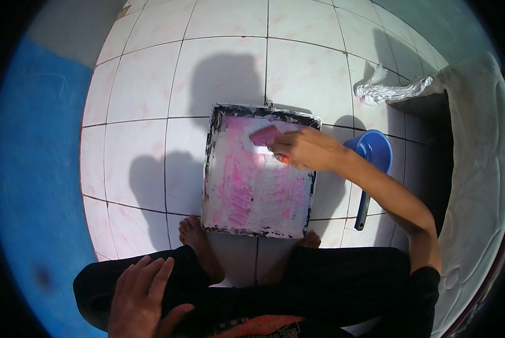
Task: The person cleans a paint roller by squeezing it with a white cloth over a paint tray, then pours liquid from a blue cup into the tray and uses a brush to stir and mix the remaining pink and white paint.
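My right hand (309,147) is closed around a flat scraper with a pink-smeared, roughly rectangular blade (265,135); a bit of orange shows under my fingers. The blade is over the far part of a shallow, square, tray-like frame (207,169), and whether it touches the surface I cannot tell. Black smears mark the frame's rim, and streaky pink and white stuff covers its flat inside. Above my left knee, my left hand (142,296) is open and holds nothing, its fingers stretched out and the thumb apart.
A blue plastic dipper (381,147) with a dark handle is on the white tiled floor (134,163), right of the frame. Beyond it lies crumpled white material (390,93). A pale, quilted-looking piece (475,169) lines the right side; a blue wall (38,169) stands at left. My feet flank the frame's near edge.
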`<state>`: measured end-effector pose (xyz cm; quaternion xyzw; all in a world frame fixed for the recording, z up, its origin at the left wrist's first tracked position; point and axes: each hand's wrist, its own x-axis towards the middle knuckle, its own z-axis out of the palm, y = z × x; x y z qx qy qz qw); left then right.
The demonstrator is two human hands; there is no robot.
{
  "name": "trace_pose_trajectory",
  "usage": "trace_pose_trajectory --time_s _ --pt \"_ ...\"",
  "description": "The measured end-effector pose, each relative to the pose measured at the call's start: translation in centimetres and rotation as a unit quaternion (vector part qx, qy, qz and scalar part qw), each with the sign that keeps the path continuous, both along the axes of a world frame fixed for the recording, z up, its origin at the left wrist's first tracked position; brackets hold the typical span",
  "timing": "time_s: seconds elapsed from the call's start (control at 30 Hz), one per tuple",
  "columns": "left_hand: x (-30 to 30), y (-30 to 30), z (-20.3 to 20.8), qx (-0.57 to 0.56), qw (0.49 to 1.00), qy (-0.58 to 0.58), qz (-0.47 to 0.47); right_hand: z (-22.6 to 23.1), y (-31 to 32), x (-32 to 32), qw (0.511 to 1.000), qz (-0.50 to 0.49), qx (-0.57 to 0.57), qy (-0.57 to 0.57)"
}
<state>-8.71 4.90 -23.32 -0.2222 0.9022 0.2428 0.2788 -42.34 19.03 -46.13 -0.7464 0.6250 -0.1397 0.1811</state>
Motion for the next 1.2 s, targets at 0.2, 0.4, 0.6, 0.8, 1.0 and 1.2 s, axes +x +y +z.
trace_pose_trajectory --time_s 0.2,0.4,0.6,0.8,1.0,1.2 --pt "0.5 0.3 0.2 -0.002 1.000 0.006 0.013 3.8 0.6 -1.6 0.983 -0.129 0.014 -0.129" --pt "0.2 0.3 0.1 -0.005 1.000 -0.010 0.012 0.5 -1.9 -2.5 0.989 -0.069 -0.005 -0.127" --pt "-0.1 0.6 0.4 -0.005 1.000 -0.023 0.017 1.7 -6.7 -1.3 0.995 -0.028 0.094 0.000" --pt "0.5 0.8 0.4 -0.014 0.999 -0.030 0.026 1.8 -7.6 -0.9 0.999 0.012 0.048 0.019" --pt "0.6 0.5 0.3 -0.010 1.000 -0.018 0.020 -2.7 -3.1 0.5 0.990 0.079 -0.097 0.068" --pt "0.7 0.5 0.1 -0.013 0.999 -0.017 0.025 -3.2 1.1 3.1 0.948 0.123 -0.222 0.191"
